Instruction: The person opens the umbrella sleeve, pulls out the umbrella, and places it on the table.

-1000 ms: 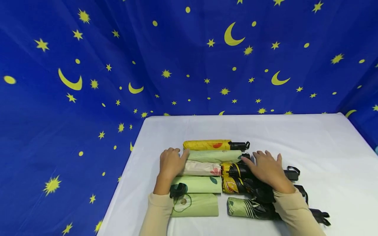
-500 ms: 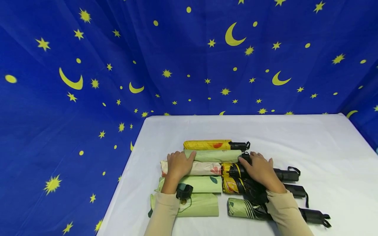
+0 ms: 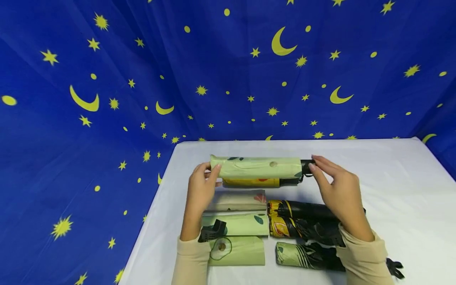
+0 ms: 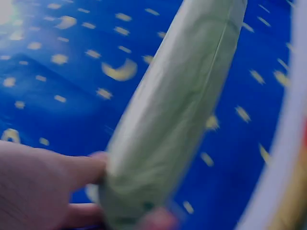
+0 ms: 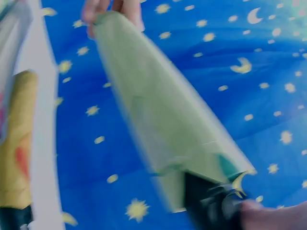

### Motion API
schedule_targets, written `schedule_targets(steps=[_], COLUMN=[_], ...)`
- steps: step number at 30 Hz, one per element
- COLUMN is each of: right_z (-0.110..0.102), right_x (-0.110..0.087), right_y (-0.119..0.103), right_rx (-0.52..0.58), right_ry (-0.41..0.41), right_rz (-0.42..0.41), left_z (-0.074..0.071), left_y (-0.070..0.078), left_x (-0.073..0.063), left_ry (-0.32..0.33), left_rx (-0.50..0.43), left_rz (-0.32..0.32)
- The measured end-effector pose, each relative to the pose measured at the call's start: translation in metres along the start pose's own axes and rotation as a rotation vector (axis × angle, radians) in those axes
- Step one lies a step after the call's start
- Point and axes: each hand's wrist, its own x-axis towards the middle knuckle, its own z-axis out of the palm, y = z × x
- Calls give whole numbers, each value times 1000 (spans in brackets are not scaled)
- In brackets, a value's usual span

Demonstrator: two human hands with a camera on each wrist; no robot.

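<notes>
Fingers of our left hand (image 3: pixel 200 190) pinched the cloth end of a light-green umbrella (image 3: pixel 256 169) and our right hand (image 3: pixel 342 190) its black handle (image 3: pixel 306 166); we held it aloft, partly hiding the yellow umbrella (image 3: pixel 249 183) on the table (image 3: pixel 388 172).

Draped booth (image 3: pixel 42 166): starry curtains (image 3: pixel 228 59), white table (image 3: pixel 399 174).

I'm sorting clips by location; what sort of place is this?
Probably a staged recording booth: blue star-and-moon cloth hangs behind and beside a white-covered table, where folded umbrellas lie in rows.
</notes>
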Motion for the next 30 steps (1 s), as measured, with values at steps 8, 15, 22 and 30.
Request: schedule_targets(steps=[8,15,22,30], right_z=[-2,-7,-26,-36], right_x=[1,5,3,1], right_y=[-17,-12,-9,-7], right_rx=[741,1108,1238,1161], right_ry=[203,-23,-134,-138], right_rz=[97,-21,-22,73], left_z=[-20,-21,-20,-14], left_y=[33,32,35,33], left_x=[-8,-6,-4,-5], left_ry=[30,-111,-184,-222], left_rx=[-821,-936,-792,-751], left_rz=[239,244,289,268])
